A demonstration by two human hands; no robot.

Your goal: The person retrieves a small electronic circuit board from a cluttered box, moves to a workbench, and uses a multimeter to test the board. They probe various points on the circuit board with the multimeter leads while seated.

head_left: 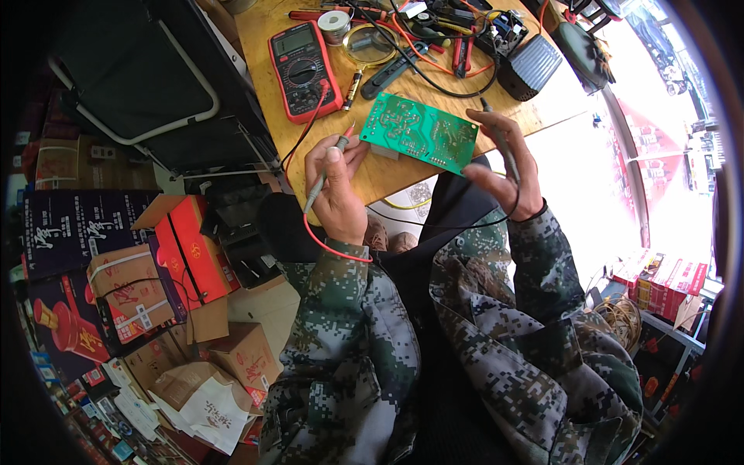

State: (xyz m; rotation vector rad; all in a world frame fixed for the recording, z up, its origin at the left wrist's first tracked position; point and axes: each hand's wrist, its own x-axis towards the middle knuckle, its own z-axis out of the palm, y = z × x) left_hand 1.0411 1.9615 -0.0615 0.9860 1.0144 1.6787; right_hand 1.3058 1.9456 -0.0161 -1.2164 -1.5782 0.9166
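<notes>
My left hand [341,190] is closed round a grey test probe [315,191] with a red lead, its tip pointing up near the board's left end. A second probe [508,149], on a black lead, lies along the fingers of my right hand [521,167]. That hand's thumb and forefinger are at the right end of a green circuit board [418,132]; whether they grip it, I cannot tell. The board is tilted, solder side up, over the table's near edge. A red multimeter [302,74] lies beyond my left hand, with leads running from it.
On the wooden table [260,23] are a solder spool [335,25], a yellow-rimmed round thing [370,44], a battery [352,90], red-handled pliers [463,56] and a black ribbed block [530,68]. A dark folding chair [147,77] and cardboard boxes [244,356] stand at left.
</notes>
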